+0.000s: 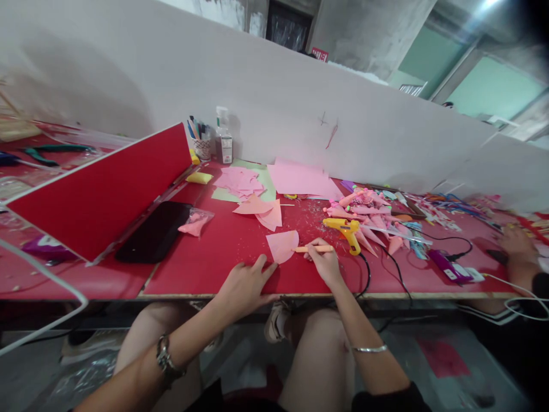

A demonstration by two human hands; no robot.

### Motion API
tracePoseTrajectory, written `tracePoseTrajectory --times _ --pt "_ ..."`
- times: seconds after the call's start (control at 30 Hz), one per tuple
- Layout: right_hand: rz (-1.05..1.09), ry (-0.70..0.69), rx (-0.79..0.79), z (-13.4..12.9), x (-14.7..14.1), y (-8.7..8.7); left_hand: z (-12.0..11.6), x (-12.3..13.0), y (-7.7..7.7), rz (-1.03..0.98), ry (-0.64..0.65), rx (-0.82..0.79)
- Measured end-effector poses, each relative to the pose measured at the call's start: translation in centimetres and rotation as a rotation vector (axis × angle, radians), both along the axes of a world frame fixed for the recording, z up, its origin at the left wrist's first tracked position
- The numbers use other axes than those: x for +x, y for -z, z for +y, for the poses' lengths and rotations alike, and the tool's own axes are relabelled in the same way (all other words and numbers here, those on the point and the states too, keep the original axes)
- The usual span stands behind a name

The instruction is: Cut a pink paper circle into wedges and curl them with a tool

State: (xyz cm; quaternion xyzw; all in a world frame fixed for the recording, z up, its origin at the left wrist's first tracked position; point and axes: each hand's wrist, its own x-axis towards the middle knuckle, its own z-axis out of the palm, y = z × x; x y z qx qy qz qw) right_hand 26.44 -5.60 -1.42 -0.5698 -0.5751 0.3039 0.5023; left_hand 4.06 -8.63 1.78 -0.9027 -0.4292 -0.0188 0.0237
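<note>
A pale pink fan-shaped piece of paper (281,245) lies flat on the red tabletop in front of me. My right hand (322,260) grips an orange pen (315,249), its tip at the paper's right edge. My left hand (246,286) rests at the table's front edge with fingers spread, the fingertips just below the paper; whether they touch it I cannot tell. Behind the paper are more cut pink pieces (270,213). To the right of my right hand lies a yellow glue gun (345,229), beside a heap of pink paper cones (373,214).
At left are a red upright panel (111,189), a black phone (154,232) and a small bag of pink material (196,222). A pen cup (201,149) and a bottle (223,137) stand by the wall. Cables run near a purple power strip (448,266). Another person's hand (518,243) rests far right.
</note>
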Motion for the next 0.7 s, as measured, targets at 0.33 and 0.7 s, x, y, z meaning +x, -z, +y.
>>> tracePoseTrajectory --times 0.33,0.7 --pt "0.012 0.035 0.042 3.5 1.0 0.0 0.0 -0.1 0.2 0.015 0.005 0.019" --pt "0.085 0.086 0.117 2.9 0.9 -0.1 0.5 -1.7 -0.4 -0.001 0.096 0.021"
